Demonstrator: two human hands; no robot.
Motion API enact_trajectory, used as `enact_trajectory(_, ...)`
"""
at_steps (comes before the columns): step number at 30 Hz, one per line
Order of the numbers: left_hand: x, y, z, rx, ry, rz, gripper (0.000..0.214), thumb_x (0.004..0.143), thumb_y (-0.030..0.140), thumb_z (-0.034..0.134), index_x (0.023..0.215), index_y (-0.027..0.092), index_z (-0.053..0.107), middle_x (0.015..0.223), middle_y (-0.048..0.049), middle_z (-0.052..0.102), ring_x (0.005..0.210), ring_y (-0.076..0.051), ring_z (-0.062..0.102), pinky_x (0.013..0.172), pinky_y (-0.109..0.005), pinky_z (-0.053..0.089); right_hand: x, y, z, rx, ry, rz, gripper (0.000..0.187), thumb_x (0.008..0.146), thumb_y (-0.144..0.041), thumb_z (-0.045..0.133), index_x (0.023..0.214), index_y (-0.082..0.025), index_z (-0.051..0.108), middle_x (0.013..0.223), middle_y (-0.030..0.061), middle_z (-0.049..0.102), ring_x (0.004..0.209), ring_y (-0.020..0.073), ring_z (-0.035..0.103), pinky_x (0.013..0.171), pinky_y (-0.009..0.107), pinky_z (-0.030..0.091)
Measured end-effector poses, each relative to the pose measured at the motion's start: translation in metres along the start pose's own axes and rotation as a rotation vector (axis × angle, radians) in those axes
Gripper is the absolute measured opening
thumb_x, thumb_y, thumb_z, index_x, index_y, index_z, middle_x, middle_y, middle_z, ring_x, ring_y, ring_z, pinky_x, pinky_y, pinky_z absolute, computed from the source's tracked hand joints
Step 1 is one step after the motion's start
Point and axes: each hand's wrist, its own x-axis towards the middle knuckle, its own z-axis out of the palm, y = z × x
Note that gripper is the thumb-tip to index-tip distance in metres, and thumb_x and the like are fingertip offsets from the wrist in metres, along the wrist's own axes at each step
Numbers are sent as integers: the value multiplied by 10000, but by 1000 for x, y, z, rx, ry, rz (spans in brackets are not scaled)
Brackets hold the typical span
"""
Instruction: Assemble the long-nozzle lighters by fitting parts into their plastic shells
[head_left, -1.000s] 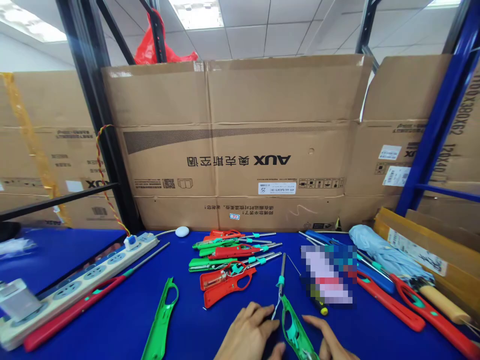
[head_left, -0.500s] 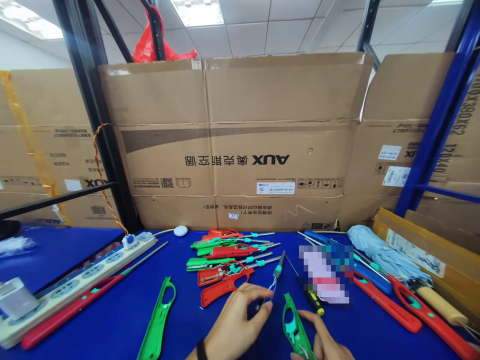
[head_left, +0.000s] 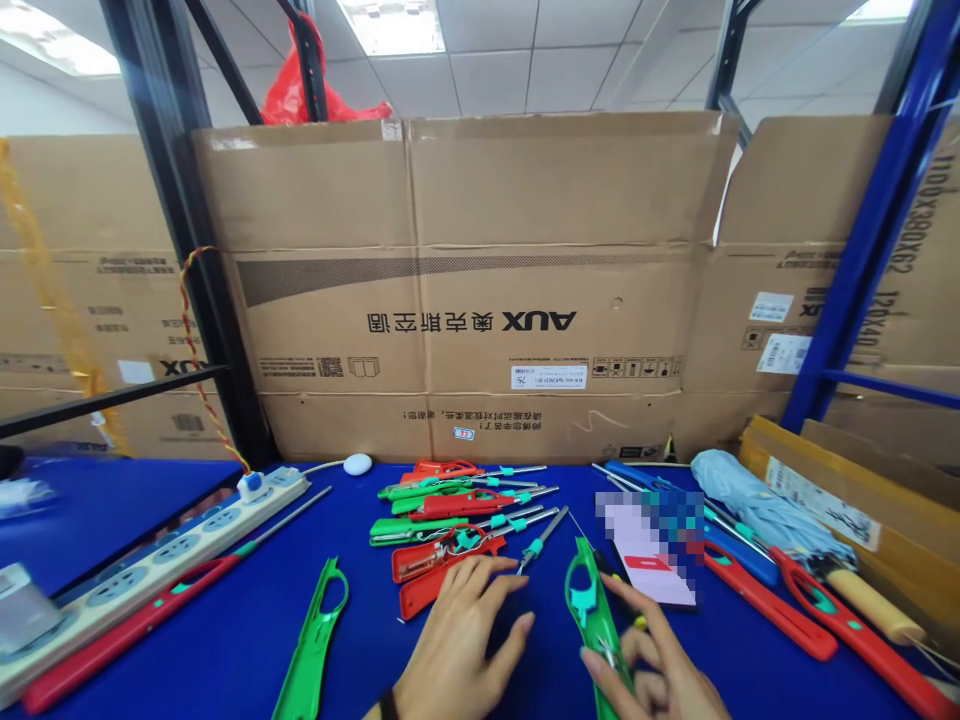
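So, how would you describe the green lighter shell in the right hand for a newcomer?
Start at the big AUX carton behind the blue table and come down past the pile of red and green lighters. Just right of that pile, the right hand holds a green shell half with a teal trigger inside. The other loose green shell lies far left, untouched.

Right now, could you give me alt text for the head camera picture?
A right hand holds a green lighter shell over a blue table; the left hand rests beside a metal tube, near piled red and green lighters.
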Motion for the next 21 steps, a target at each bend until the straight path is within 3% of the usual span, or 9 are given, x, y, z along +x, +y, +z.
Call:
enact_trajectory(2, 7, 7, 2, -191, -6, -47, 277, 952, 339, 443, 1125, 203, 610, 1117, -83, 646, 1036, -221, 592, 916, -364, 484, 8, -26, 5, 35, -65, -93, 611, 832, -508, 510, 1329, -229, 291, 667, -88, 415, 399, 76, 412, 418, 198, 285)
enact_trajectory(5, 18, 10, 5, -584, -57, -196, 465, 962, 530, 334, 1059, 183, 627, 992, -72, 685, 927, -211, 632, 797, -310, 529, 30, -55, 18, 57, -52, -231, 477, 865, -424, 506, 1261, -239, 317, 689, -78, 480, 428, 79, 436, 435, 195, 341)
enact_trajectory(7, 24, 4, 8, -864, -116, -291, 598, 911, 649, 328, 1114, 158, 603, 944, -85, 691, 831, -216, 661, 730, -320, 546, 47, -60, 28, 122, -2, -276, 376, 851, -409, 541, 1140, -244, 365, 722, -62, 535, 424, 75, 449, 399, 183, 342)
enact_trajectory(10, 26, -12, 14, -1148, -221, -391, 794, 814, 766, 369, 1294, 141, 469, 839, -91, 691, 645, -212, 688, 656, -345, 552, 70, -52, 40, 272, -55, -271, 318, 826, -454, 599, 945, -256, 382, 674, -72, 548, 434, 88, 503, 345, 163, 387)
enact_trajectory(15, 16, -36, 38, -1057, -144, -423, 870, 769, 700, 557, 1410, 161, 322, 682, -37, 654, 569, -191, 679, 569, -277, 534, 81, -33, 51, 432, -96, -226, 389, 819, -560, 588, 915, -266, 351, 732, -70, 559, 442, 88, 564, 362, 192, 513)
enact_trajectory(18, 11, -42, 46, -878, -65, -400, 782, 820, 688, 493, 1370, 142, 388, 623, -16, 628, 500, -159, 633, 517, -237, 510, 78, -26, 58, 488, -109, -192, 424, 806, -597, 587, 934, -262, 361, 754, -62, 569, 451, 83, 580, 351, 176, 509)
enact_trajectory(21, 9, -44, 41, -643, 13, -343, 590, 906, 606, 400, 1298, 172, 479, 654, -22, 643, 518, -150, 616, 550, -224, 505, 76, -22, 62, 512, -205, -143, 489, 774, -648, 588, 974, -253, 382, 765, -56, 571, 508, 101, 623, 427, 214, 558)
